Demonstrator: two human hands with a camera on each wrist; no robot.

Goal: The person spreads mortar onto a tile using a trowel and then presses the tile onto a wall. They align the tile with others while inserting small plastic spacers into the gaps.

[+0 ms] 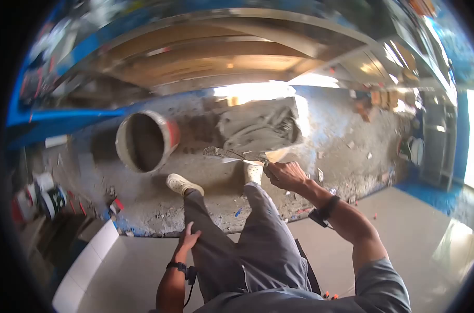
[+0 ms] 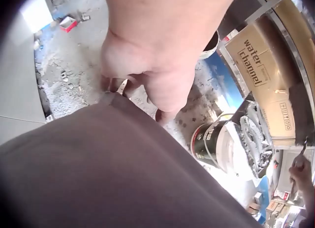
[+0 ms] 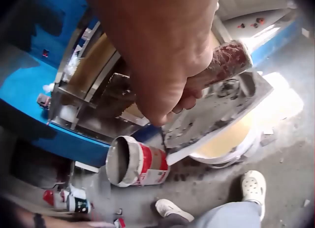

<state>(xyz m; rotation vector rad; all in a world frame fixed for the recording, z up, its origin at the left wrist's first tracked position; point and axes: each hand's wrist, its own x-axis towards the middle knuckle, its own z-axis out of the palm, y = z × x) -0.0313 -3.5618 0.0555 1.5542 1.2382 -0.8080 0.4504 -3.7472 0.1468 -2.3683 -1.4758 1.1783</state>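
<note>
My right hand [image 1: 286,176] grips the worn red handle [image 3: 229,60] of a trowel, whose narrow blade [image 1: 221,152], smeared with grey, points left in the head view. Beyond it, grey mortar [image 1: 260,124] is heaped on a flat board [image 3: 184,152]. That board sits on a bucket [image 2: 204,142], seen from the side in the left wrist view. My left hand [image 1: 187,240] rests on the grey trouser leg near the knee, its fingers relaxed and holding nothing.
Left of the mortar board stands a red and white bucket [image 1: 172,136] with grey inside. A metal-framed shelf [image 1: 221,39] with cardboard boxes spans the far side. Rubble [image 1: 169,216] litters the concrete floor by the pale tiles [image 1: 331,250]. More containers [image 1: 51,201] stand at left.
</note>
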